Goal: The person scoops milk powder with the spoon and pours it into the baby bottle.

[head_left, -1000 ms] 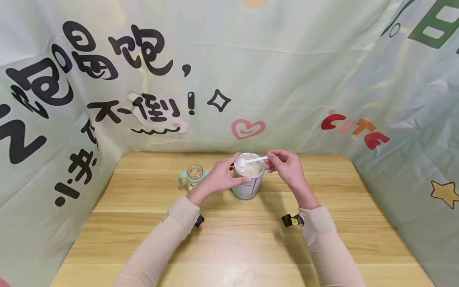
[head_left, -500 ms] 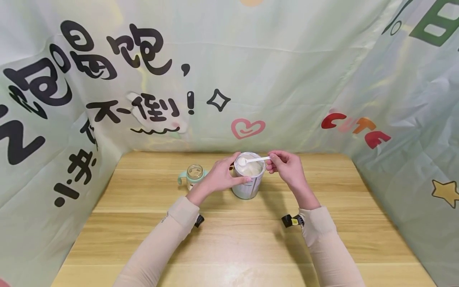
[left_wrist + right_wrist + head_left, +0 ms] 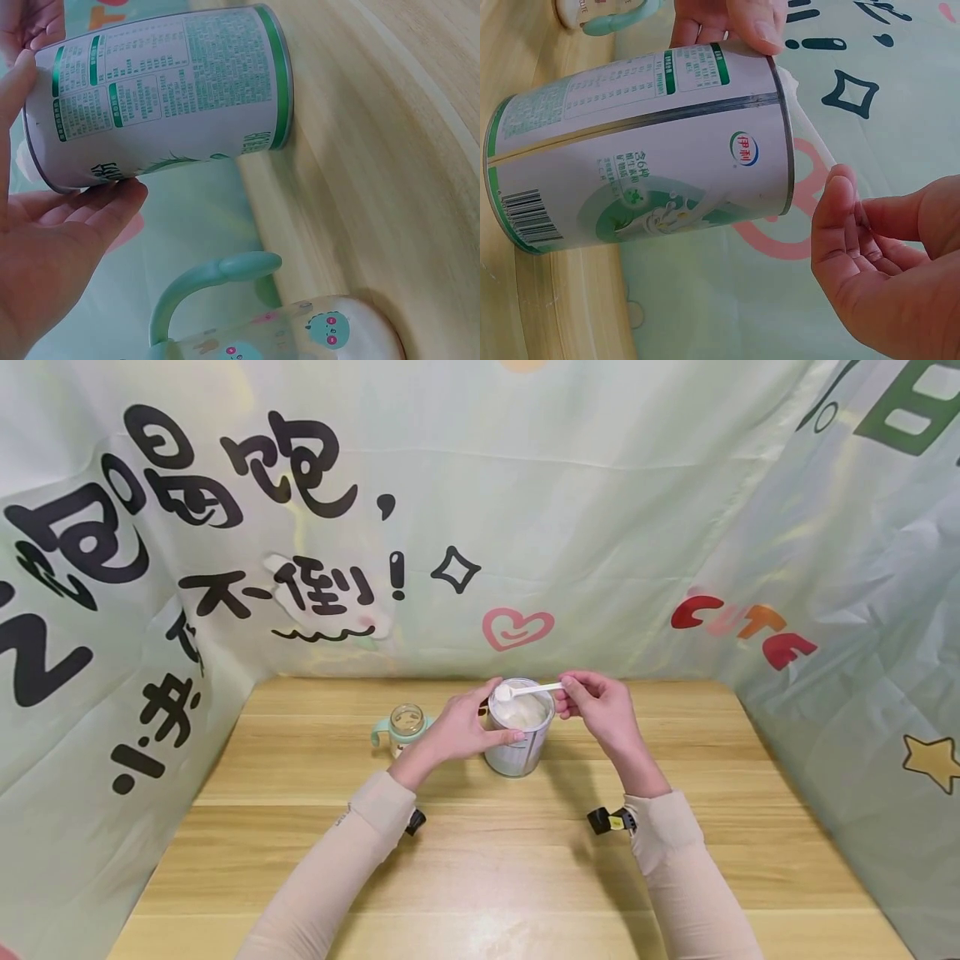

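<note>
A tin of milk powder (image 3: 517, 758) stands upright near the table's back edge, its top uncovered and pale powder showing inside. My left hand (image 3: 463, 728) grips the tin near its rim, thumb at the front and fingers round the far side, as the left wrist view also shows. Between thumb and fingers, my right hand (image 3: 602, 706) pinches the handle end of a white scoop (image 3: 538, 690). The scoop lies roughly level over the tin's mouth, its bowl heaped with powder at the left rim. In the right wrist view, the tin (image 3: 682, 187) hides most of the scoop's handle.
Left of the tin stands a baby bottle (image 3: 407, 720) without a lid, with mint-green handles, partly behind my left hand. A wooden table (image 3: 480, 868) extends toward me. Printed fabric (image 3: 600, 527) walls in the back and both sides.
The scoop's bowl has shifted slightly left and up, toward the tin's left rim. My left hand and the tin stay in place.
</note>
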Demonstrator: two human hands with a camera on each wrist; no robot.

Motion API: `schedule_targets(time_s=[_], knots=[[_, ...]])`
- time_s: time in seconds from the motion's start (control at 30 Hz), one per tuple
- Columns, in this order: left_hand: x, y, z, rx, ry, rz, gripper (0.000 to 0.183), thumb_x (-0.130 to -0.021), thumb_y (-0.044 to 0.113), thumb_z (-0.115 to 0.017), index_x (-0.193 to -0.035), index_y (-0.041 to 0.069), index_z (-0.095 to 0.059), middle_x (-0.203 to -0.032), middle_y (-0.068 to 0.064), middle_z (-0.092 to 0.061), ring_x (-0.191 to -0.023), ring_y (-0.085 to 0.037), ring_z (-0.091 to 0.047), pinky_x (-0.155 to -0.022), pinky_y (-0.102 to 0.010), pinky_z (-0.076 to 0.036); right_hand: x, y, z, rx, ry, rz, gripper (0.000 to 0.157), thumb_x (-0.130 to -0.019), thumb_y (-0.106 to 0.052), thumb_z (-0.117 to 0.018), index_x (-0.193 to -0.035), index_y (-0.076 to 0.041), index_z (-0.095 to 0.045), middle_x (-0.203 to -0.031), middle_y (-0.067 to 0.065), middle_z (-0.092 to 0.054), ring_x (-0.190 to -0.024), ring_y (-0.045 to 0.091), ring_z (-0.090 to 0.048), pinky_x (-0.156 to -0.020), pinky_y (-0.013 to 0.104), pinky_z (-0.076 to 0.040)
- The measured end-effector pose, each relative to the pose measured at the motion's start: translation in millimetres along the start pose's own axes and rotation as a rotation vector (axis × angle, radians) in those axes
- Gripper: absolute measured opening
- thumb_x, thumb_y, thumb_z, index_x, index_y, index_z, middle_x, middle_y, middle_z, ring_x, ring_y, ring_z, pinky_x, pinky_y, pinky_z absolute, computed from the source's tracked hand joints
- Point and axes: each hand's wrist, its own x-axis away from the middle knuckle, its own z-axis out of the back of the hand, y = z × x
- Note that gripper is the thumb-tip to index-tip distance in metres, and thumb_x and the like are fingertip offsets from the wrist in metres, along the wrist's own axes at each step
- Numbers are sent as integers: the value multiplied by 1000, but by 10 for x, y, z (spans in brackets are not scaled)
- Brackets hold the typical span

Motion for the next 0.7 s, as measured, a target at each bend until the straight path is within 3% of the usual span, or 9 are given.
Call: schedule_targets(time_s=[0.2, 0.43, 0.7], knots=[[-9, -20, 14, 41, -4, -8, 105, -81, 51, -90, -162, 7, -38, -150, -17, -61, -134, -31, -64, -112, -45, -54, 9, -41, -16, -30, -14, 3, 34, -107, -14, -61, -127, 14, -63, -88, 4, -74, -75, 9, -72, -71, 24, -64], [44, -34, 167, 78, -1, 44, 105, -83, 49, -89, -163, 5, -35, -155, -18, -56, -135, -36, -62, -113, -45, -53, 1, -85, -85, -62, -40, 16, 33, -107, -12, -61, -125, 16, -63, -90, 8, -75, -75, 10, -73, -73, 25, -65], [158, -138, 393, 77, 104, -8, 77, -87, 35, -89, -149, 4, -56, -140, -15, -68, -132, -35, -64, -113, -44, -54, -24, -129, -215, -87, -68, 26, 32, -107, -9, -61, -126, 17, -63, -85, 2, -74, -73, 8, -72, -71, 24, -65]])
